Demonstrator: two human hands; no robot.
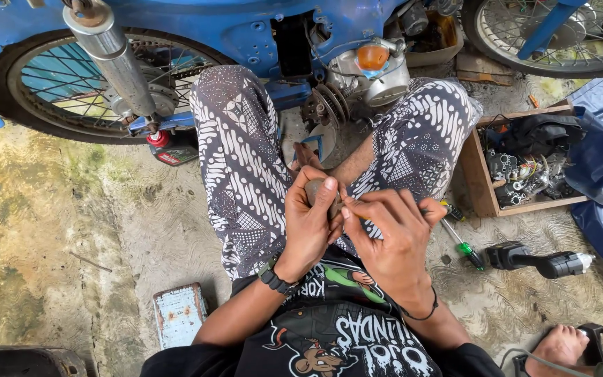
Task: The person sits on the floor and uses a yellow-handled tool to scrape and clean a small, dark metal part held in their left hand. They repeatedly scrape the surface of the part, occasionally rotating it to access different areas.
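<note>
Your left hand (308, 223) cups a small round brownish metal part (321, 194), held above your lap. Your right hand (389, 234) pinches a thin yellowish tool (357, 216) against it, the tool's long axis running left–right, tip toward the part. A red-capped dark oil bottle (169, 148) with a red-and-green label stands under the blue motorcycle (197, 17).

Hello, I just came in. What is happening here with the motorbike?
A person sits on the concrete floor in front of a blue motorbike. The left hand holds a small round brownish part, and the right hand works on it with a thin tool that is mostly hidden. A green-handled screwdriver, a black power tool and a wooden box of parts lie to the person's right.
</note>
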